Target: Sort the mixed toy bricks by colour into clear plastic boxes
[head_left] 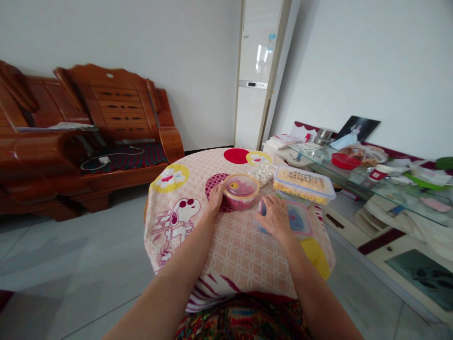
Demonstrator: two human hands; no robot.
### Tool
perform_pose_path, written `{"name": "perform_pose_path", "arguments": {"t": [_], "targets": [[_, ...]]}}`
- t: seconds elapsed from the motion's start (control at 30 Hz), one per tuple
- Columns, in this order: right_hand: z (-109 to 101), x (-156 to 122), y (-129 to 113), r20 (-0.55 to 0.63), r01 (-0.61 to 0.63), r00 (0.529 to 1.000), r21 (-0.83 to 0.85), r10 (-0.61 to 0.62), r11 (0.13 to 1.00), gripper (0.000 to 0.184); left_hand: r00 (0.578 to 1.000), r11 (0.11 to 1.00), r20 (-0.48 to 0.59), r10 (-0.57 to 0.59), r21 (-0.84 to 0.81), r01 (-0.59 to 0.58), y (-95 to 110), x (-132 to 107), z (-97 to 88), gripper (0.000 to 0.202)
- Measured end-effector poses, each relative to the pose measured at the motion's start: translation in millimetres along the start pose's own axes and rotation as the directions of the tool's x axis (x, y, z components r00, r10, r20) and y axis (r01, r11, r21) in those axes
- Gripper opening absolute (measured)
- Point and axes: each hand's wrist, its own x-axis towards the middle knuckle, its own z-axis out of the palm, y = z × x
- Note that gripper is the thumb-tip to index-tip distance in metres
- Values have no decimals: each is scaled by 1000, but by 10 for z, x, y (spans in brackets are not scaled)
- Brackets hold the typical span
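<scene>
Fingers (221,187) of our L hand (213,202), part-open, cup the round tub's (242,191) left side on the table (244,255); our R hand (275,215) bends over the flat box (300,219), grip unclear. Prob. light, stiff, slick plastic; we'd hold tub's sides w/ both.

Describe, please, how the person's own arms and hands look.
Both forearms are bare, with no sleeve, watch or bracelet in view. The left hand and right hand wear no gloves; I cannot make out any rings. A multicoloured patterned garment shows at the bottom edge.
</scene>
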Motion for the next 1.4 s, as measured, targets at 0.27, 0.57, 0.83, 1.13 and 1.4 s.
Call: {"name": "perform_pose_path", "arguments": {"t": [0.27, 0.57, 0.83, 1.13, 1.4], "targets": [[7, -125, 256, -72, -5, 997, 22, 7, 1000, 33, 1000, 995, 20, -24, -99, 26, -21, 8, 6, 47], [-25, -227, 447, -142, 42, 989, 38, -36, 998, 34, 997, 985, 63, -41, -163, 51, -55, 24, 23, 54], [93, -247, 549, -185, 16, 983, 175, 17, 984, 43, 974, 973, 227, -9, -222, 61, 135, -110, 206, 57], [98, -67, 658, -181, -78, 966, 477, 185, 875, 43, 977, 998, 210, 27, -63, -14, 364, -225, 243, 57], [69, 528, 588, -14, -172, 979, 472, 203, 865, 38, 959, 999, 283, 19, -51, -5, 439, -237, 138, 49]]}}
